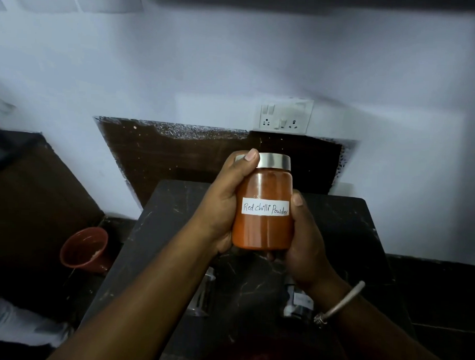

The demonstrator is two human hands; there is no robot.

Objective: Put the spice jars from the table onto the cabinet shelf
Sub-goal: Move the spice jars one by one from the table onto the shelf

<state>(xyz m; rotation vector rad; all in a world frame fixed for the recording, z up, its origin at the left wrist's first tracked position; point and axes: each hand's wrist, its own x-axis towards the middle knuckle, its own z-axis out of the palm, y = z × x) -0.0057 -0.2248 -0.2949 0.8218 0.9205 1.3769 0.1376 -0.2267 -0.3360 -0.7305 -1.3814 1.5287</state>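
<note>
Above dark table (pixel 337 231), hand-held jar (pixel 264 226)

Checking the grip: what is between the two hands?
The red chilli powder jar, upright, clasped by left hand and right hand, in the head view.

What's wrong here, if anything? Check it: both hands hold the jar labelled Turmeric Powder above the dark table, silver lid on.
The label is wrong. In the head view the jar reads Red chilli Powder, not Turmeric. The rest stands: left hand and right hand hold it above the dark table, silver lid on.
</note>
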